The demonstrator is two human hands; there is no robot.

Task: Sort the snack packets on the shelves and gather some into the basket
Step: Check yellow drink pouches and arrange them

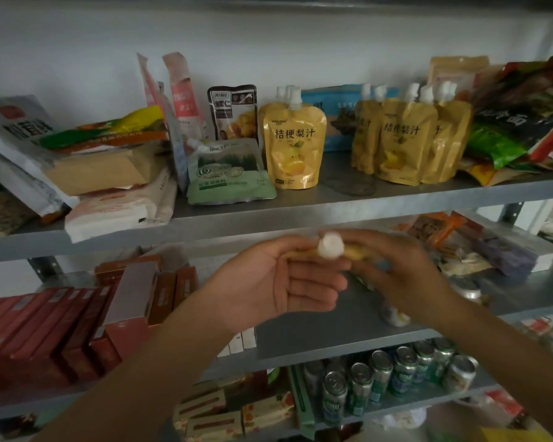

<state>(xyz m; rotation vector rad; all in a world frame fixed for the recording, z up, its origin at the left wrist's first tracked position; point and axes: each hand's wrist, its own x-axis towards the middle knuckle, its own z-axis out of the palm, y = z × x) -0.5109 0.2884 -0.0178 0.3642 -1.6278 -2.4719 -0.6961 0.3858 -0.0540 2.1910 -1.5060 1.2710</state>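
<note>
Both hands meet in front of the middle shelf, holding one yellow spout pouch (355, 252) seen from the top, its white cap (331, 247) pointing at the camera. My left hand (281, 282) pinches the pouch's left edge, palm turned right. My right hand (403, 272) grips its right side and is blurred. On the top shelf (300, 215) stand matching yellow pear-juice pouches: one group (294, 145) at the centre and several more (409, 138) to the right. A green packet (227, 173) leans beside the centre group. No basket is in view.
Packets and flat boxes (87, 173) pile up on the top shelf's left, and bagged snacks (517, 116) on its right. Red boxes (61, 330) fill the middle shelf's left. Drink cans (390, 374) stand on the lower shelf. A bare gap lies between the pouch groups.
</note>
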